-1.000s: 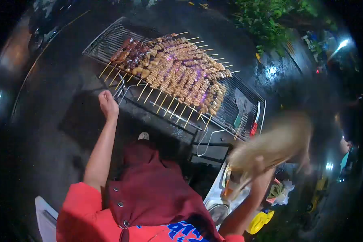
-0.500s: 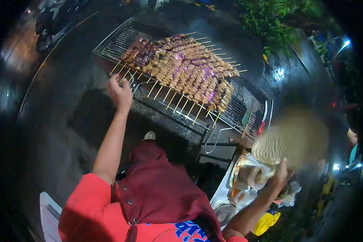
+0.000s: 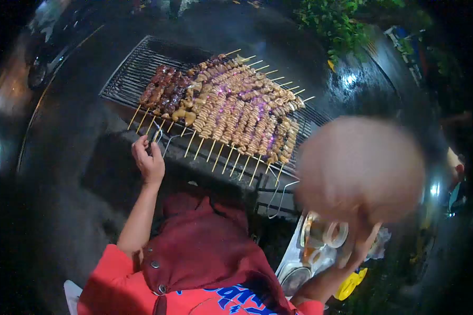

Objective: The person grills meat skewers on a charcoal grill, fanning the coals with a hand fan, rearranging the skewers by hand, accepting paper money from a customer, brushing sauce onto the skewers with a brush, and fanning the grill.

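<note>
Head view: blurred fan (image 3: 360,168) in right hand (image 3: 361,239) hides grill (image 3: 131,71) corner.

left hand (image 3: 150,161) half-open, right hand (image 3: 364,237) — closed

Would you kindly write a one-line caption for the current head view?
Left hand by the skewer ends at a loaded grill, right hand holding a blurred, fan-like object.

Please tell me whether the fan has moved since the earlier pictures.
Yes: judged against the grill, the blurred fan has shifted left in the view, now hiding the grill's right end, which showed half a second ago.
</note>
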`<state>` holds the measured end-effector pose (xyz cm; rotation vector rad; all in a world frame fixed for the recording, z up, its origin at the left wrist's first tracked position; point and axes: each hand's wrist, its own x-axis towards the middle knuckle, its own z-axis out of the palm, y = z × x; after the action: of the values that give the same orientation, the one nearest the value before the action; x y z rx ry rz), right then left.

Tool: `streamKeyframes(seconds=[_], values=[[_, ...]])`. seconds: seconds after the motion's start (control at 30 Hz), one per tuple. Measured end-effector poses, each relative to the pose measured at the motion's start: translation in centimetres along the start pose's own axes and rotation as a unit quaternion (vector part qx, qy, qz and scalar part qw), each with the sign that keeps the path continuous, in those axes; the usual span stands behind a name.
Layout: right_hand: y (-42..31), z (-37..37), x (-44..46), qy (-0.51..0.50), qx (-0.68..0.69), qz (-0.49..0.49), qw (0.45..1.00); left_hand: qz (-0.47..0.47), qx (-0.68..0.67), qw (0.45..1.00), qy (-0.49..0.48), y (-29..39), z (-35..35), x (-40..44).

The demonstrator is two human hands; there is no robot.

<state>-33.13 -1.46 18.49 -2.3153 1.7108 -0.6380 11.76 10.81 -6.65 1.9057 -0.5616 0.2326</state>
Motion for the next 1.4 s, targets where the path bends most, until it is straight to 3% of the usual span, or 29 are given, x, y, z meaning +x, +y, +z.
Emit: streamKeyframes(seconds=[0.1,0.2,0.27,0.33,0.37,0.57,0.73,0.87,1.0,1.07,1.13,1.17,1.23,1.4], values=[[2.8,3.5,2.9,0.078,-0.076,0.041,0.993,0.002,0.017,1.0,-0.006,0.1,0.3,0.2],[-2.3,1.4,5.3,0.024,0.169,0.033,0.985,-0.008,0.036,0.999,0.009,1.0,0.1,0.0],[-6.6,-0.6,5.2,-0.014,0.329,0.052,0.943,-0.003,0.048,0.999,0.013,1.1,-0.2,0.5],[1.5,2.6,6.4,0.123,0.342,0.258,0.895,-0.007,0.047,0.999,0.013,1.5,-0.1,0.4],[-0.7,3.7,5.4,0.075,0.188,0.076,0.976,-0.014,0.046,0.999,0.018,1.6,0.2,0.1],[-1.3,1.1,9.2,0.066,0.332,0.157,0.928,-0.021,0.061,0.998,0.028,1.6,0.0,0.7],[-0.8,3.9,7.6,0.062,0.248,0.124,0.959,-0.037,0.055,0.997,0.045,1.1,0.5,0.2],[2.7,2.2,11.0,0.058,0.306,0.289,0.905,-0.056,0.014,0.997,0.048,0.3,0.7,-0.1],[0.2,4.0,6.6,0.081,0.241,0.143,0.957,-0.048,0.024,0.998,0.043,0.7,0.6,0.0],[0.9,2.4,9.1,0.081,0.281,0.179,0.939,-0.039,0.033,0.998,0.046,0.9,0.6,0.0],[3.0,1.5,11.6,0.082,0.331,0.285,0.896,-0.03,0.037,0.998,0.038,0.8,0.4,0.4],[3.4,2.4,11.5,0.093,0.322,0.285,0.898,-0.033,0.037,0.998,0.038,0.8,0.5,0.2],[1.1,4.5,8.8,0.146,0.277,0.171,0.934,-0.045,0.042,0.997,0.038,1.0,0.4,-0.3],[5.7,0.9,10.8,-0.002,0.268,0.381,0.885,-0.061,0.037,0.997,0.019,1.3,0.2,0.4]])
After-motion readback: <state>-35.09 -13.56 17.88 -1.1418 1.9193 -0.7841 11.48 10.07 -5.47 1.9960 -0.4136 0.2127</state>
